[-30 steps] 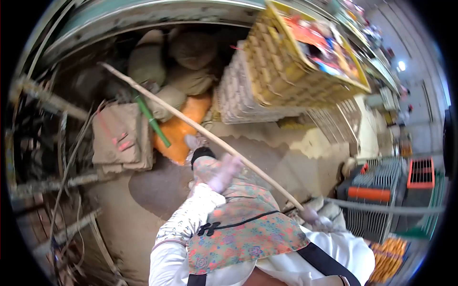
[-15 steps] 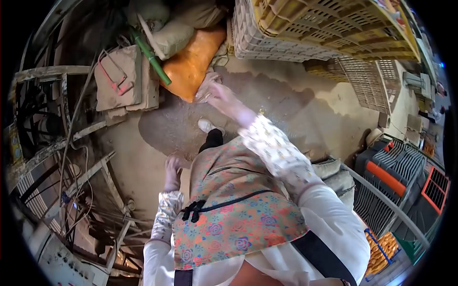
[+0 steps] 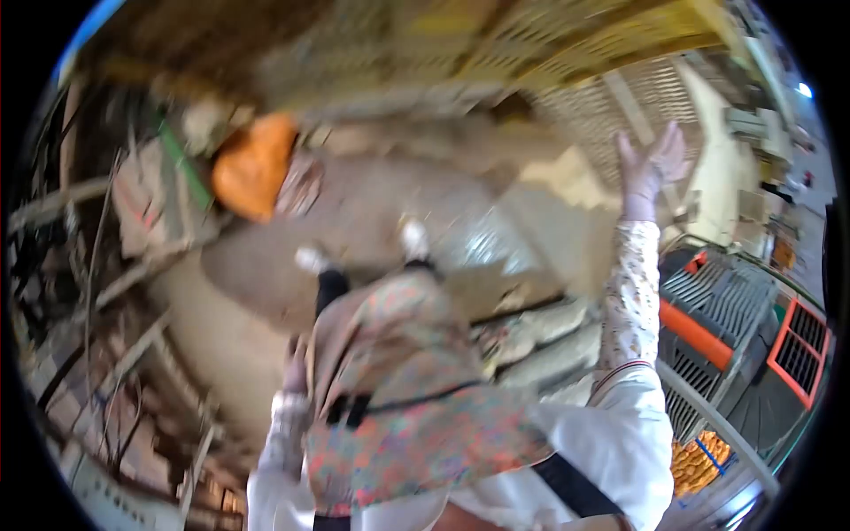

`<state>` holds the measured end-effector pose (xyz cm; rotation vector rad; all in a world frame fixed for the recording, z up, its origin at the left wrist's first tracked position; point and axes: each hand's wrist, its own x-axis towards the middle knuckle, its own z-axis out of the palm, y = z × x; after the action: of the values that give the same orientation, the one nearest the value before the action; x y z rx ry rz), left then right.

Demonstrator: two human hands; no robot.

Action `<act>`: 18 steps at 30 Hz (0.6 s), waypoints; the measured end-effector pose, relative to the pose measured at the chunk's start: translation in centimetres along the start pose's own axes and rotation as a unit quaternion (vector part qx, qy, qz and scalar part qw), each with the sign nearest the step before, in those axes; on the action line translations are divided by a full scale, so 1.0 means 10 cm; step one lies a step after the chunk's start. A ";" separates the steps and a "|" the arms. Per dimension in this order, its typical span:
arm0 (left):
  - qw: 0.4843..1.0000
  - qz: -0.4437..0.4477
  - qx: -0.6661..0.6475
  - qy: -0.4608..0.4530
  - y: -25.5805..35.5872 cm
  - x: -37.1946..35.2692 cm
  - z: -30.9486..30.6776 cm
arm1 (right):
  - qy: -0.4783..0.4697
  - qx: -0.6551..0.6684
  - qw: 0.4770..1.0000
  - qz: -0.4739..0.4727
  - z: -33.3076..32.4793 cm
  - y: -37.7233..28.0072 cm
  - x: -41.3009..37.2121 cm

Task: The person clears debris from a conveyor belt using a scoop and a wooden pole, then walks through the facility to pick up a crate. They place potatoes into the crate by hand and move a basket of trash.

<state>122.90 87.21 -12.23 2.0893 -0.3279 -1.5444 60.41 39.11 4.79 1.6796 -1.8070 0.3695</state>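
My right hand (image 3: pixel 651 168) is stretched out to the right with its fingers spread and nothing in it. It overlaps the pale slatted crate (image 3: pixel 611 111) behind it in this view. My left hand (image 3: pixel 296 367) hangs low beside the flowered apron (image 3: pixel 416 442), its fingers loosely extended and somewhat blurred, holding nothing visible. Away to the left, a crumpled pinkish cloth or bag (image 3: pixel 301 184) lies against the orange sack (image 3: pixel 255 168) on the wet floor.
Yellow crates (image 3: pixel 567 44) rise along the far side. A green pole (image 3: pixel 184 164) leans by stone-like slabs (image 3: pixel 150 199) at left, near metal framing. On the right stands a dark machine with orange trim (image 3: pixel 704 332). Grey sacks (image 3: pixel 549 341) lie near my right side.
My right hand has let go of the crumpled cloth by the orange sack and swung far right, opening. The view has turned right, and both shoes now show.
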 end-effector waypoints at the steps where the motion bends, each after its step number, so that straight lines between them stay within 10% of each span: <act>1: 0.999 -0.003 0.036 0.001 0.15 -0.12 0.20 | 0.045 -0.040 0.998 -0.005 0.14 0.31 0.31; 3: 0.998 -0.026 0.044 0.023 0.13 -0.25 0.36 | -0.166 -0.014 0.985 0.041 0.47 0.73 0.60; 4: 0.999 -0.033 0.018 0.020 -0.04 -0.18 0.30 | -0.294 0.085 0.935 0.180 0.71 0.77 0.57; 6: 0.993 -0.076 -0.018 0.086 0.09 -0.25 0.43 | -0.539 0.186 0.807 0.155 0.63 0.64 0.66; 8: 0.990 -0.117 -0.043 0.064 0.16 -0.25 0.36 | -0.429 0.071 0.892 0.121 0.86 0.67 0.44; 18: 0.968 -0.133 -0.195 0.090 -0.07 -0.56 0.47 | -0.385 0.059 0.879 0.275 -0.90 1.13 -0.03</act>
<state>116.58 89.24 -9.11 1.9898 0.3117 -1.4082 51.81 46.42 13.81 1.4545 -2.9218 0.0185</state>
